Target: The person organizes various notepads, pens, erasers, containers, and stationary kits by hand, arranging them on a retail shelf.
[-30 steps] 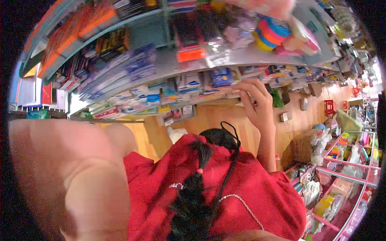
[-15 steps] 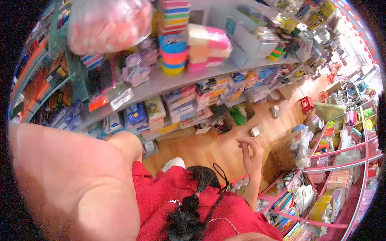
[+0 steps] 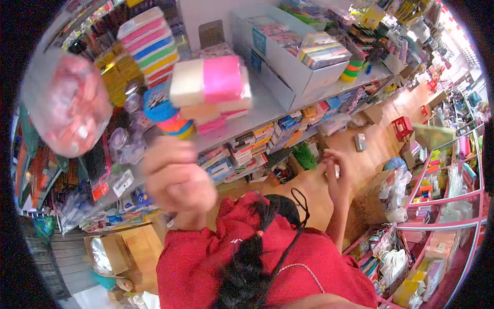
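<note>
My left hand point(image 3: 177, 183), blurred by motion, is raised before the shelf edge with its fingers curled in; nothing shows in it. Just beyond it are a stack of blue, orange and yellow round tubs point(image 3: 167, 110) and a wrapped white-and-pink block pack point(image 3: 208, 82). My right hand point(image 3: 337, 172) hangs over the floor at the right, fingers loosely bent and apart, holding nothing I can see. A small white item shows behind its fingers. Below both hands are a red shirt point(image 3: 206, 262) and a dark ponytail point(image 3: 247, 262).
A grey shelf point(image 3: 267, 98) carries a striped coloured stack point(image 3: 149, 44), a clear bag of pink items point(image 3: 77, 108) and a pale blue box point(image 3: 303, 77). Right, a pink-framed rack point(image 3: 437, 225) holds packets. A cardboard box point(image 3: 373, 201) and red crate point(image 3: 401, 127) stand on the wooden floor.
My left hand has come away from close to the camera, where bare skin filled the lower left. The view has turned, shifting the shelf goods left. My right hand appears slightly higher.
</note>
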### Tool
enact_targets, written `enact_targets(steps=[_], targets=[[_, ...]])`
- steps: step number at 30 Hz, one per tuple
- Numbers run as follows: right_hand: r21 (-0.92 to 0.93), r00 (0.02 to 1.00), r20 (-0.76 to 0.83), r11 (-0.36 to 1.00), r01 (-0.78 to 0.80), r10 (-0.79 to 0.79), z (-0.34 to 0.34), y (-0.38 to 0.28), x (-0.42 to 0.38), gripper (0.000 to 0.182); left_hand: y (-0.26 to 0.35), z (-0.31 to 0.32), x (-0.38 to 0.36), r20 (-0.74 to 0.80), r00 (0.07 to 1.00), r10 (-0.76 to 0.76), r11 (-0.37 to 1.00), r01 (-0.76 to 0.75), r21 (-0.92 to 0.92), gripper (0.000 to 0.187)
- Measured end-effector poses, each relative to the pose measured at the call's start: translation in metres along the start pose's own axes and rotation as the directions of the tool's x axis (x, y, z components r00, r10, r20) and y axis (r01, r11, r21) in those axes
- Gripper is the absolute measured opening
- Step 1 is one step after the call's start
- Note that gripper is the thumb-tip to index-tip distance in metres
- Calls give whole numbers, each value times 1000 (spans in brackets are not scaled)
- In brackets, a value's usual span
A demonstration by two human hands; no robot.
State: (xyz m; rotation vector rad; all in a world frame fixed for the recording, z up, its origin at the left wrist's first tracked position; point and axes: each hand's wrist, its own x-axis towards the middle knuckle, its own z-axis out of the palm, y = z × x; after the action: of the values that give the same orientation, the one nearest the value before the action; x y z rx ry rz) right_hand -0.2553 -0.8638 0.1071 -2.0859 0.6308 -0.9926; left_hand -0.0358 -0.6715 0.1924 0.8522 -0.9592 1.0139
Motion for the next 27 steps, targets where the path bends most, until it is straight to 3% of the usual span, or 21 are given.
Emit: enact_targets(steps=[1,2,4,6,10,13,14,17,18,21,22,27], targets=[[24,1000,-15,1000,5,-4,-3,12,18,18,0,23,-14,37,997,-69,998,69,5,17],[49,1000,-27,999,7,-5,-5,22,35,19,-7,30,-28,172,980,-103,995,102,11,4],[93,998,-61,995,-26,32,-8,34,65,20,-8,57,-49,273,924,-269,963,257,78,13],[175,994,-53,981,-83,93,-10,43,93,24,-14,80,-54,383,874,-298,954,258,154,14],[314,999,-34,949,-5,17,-12,77,148,36,-27,115,-68,504,766,-400,911,272,310,26],[398,999,10,917,28,-35,-12,93,188,41,-30,138,-76,459,732,-504,836,280,471,37],[440,991,77,895,67,-111,-13,105,202,47,-33,138,-84,488,697,-525,820,262,509,56],[521,965,138,845,120,-222,-5,126,236,56,-35,159,-106,328,677,-659,712,419,564,76],[504,967,200,863,39,-160,-3,127,242,70,-39,161,-119,331,658,-677,696,425,578,93],[577,925,348,813,-82,-153,9,140,251,77,-42,177,-144,226,597,-769,613,593,522,97],[647,917,317,762,-23,-241,20,148,257,83,-46,178,-151,221,565,-795,579,597,555,99],[534,886,452,827,-176,-103,20,158,241,76,-55,183,-168,131,380,-916,390,763,515,97]])
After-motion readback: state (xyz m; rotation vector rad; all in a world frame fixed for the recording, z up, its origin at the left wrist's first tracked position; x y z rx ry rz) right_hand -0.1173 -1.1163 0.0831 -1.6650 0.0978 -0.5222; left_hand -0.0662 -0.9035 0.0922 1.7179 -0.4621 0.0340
